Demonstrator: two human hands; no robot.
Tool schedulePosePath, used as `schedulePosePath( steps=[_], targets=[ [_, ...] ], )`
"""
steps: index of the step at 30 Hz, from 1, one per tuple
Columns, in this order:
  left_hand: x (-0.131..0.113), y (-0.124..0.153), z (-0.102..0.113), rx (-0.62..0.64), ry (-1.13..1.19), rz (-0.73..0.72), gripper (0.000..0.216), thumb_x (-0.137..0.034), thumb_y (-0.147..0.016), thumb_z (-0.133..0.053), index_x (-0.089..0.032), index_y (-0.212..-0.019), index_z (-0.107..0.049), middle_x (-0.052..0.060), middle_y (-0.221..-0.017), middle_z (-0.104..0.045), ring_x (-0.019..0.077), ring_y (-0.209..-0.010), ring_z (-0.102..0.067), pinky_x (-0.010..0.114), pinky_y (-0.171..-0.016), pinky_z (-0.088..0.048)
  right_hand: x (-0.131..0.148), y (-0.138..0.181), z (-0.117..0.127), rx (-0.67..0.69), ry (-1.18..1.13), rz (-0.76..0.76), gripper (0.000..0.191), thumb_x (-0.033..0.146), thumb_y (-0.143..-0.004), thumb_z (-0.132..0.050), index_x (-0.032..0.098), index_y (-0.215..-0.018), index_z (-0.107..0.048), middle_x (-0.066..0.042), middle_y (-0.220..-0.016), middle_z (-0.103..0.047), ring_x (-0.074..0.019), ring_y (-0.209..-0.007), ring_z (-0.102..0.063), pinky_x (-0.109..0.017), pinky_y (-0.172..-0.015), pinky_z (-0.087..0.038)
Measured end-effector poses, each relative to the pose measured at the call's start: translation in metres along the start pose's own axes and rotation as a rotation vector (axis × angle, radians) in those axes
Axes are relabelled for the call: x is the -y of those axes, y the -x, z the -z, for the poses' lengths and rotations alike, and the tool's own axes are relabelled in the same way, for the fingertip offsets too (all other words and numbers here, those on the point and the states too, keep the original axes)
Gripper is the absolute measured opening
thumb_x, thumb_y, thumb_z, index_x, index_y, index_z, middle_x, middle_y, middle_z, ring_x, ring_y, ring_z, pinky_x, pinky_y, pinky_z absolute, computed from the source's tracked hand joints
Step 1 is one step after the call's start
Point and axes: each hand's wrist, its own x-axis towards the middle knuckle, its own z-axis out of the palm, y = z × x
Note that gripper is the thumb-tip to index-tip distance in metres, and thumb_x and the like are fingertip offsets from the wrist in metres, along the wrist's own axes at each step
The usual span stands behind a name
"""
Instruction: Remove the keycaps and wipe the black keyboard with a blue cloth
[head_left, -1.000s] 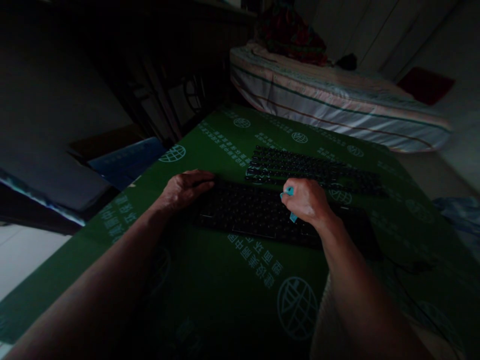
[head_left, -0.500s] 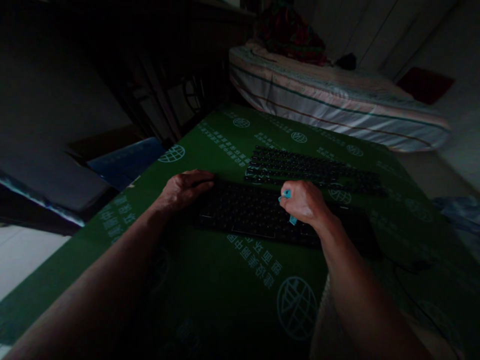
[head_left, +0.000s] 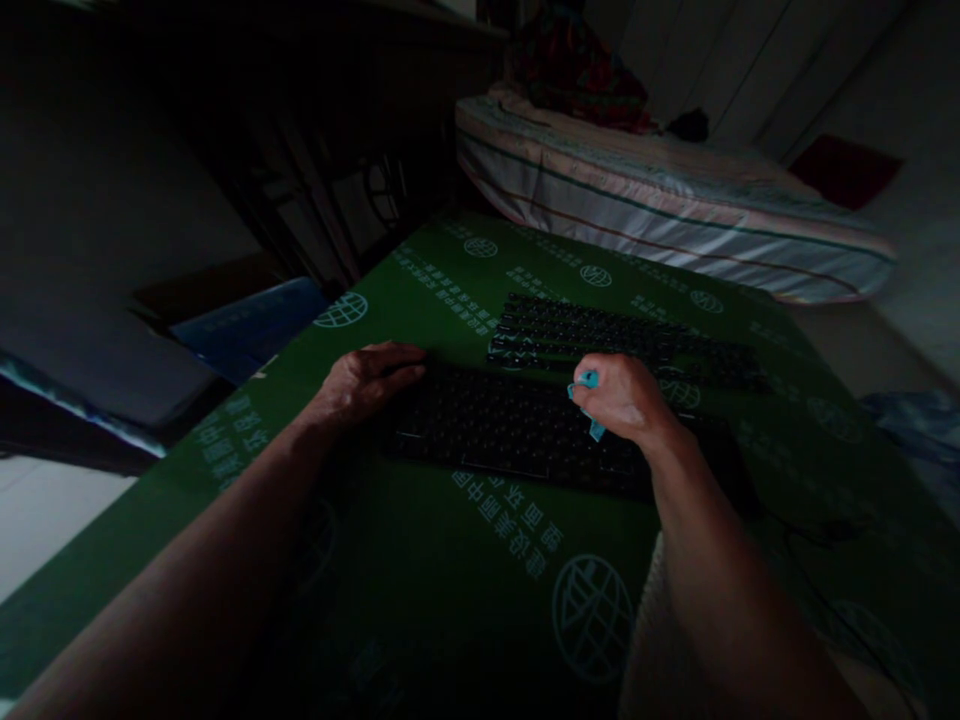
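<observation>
A black keyboard base [head_left: 495, 425] lies across the table, rows of small bumps showing where keycaps would sit. At its left end, my left hand [head_left: 371, 380] grips the far corner, fingers along the edge and thumb on top. Over the right half, my right hand [head_left: 619, 395] is closed round a small turquoise tool [head_left: 587, 380]; parts of it stick out above and below the fingers, and its exact kind is unclear. Beyond the base, loose black keycaps [head_left: 570, 325] lie laid out in keyboard-like rows.
The table has a green printed cover [head_left: 420, 590]. A dark cable [head_left: 825, 600] runs from the base's right end. Behind the table stands a bed [head_left: 675, 215] with a striped sheet; a blue object [head_left: 247, 325] is at the left.
My right hand has shifted slightly right and away from me along the keyboard base with the turquoise tool. My left hand has stayed at the corner.
</observation>
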Motion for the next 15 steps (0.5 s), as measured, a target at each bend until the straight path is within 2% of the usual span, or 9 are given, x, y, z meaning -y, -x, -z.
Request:
schedulePosePath(
  steps=[5,9,15],
  targets=[
    [-0.002,0.001,0.000,0.009,0.021,0.004,0.070,-0.075,-0.071,-0.052,-0.018,-0.106,-0.071,0.011,-0.118,-0.067,0.0272,-0.110,-0.061,0.036,-0.103,-0.043,-0.002,0.001,0.001,0.085,-0.038,0.110,0.012,0.021,-0.076,-0.059,0.021,-0.082,-0.071,0.001,-0.065,-0.065,-0.0119,-0.059,-0.058,-0.022,-0.055,-0.036],
    [-0.005,0.000,0.001,0.010,0.020,0.011,0.075,-0.080,-0.068,-0.050,-0.018,-0.104,-0.072,0.011,-0.118,-0.067,0.0277,-0.110,-0.061,0.036,-0.103,-0.043,0.005,0.003,0.000,0.108,0.051,0.194,0.016,0.018,-0.076,-0.059,0.022,-0.086,-0.071,0.000,-0.072,-0.068,-0.0142,-0.068,-0.062,-0.023,-0.061,-0.037],
    [-0.002,0.000,0.000,0.016,0.005,-0.006,0.075,-0.078,-0.071,-0.048,-0.017,-0.107,-0.071,0.011,-0.119,-0.067,0.0269,-0.111,-0.061,0.035,-0.103,-0.043,0.006,0.003,0.000,0.119,0.145,0.209,0.016,0.020,-0.078,-0.059,0.023,-0.089,-0.071,-0.002,-0.077,-0.070,-0.0169,-0.072,-0.064,-0.025,-0.063,-0.038]
  ],
)
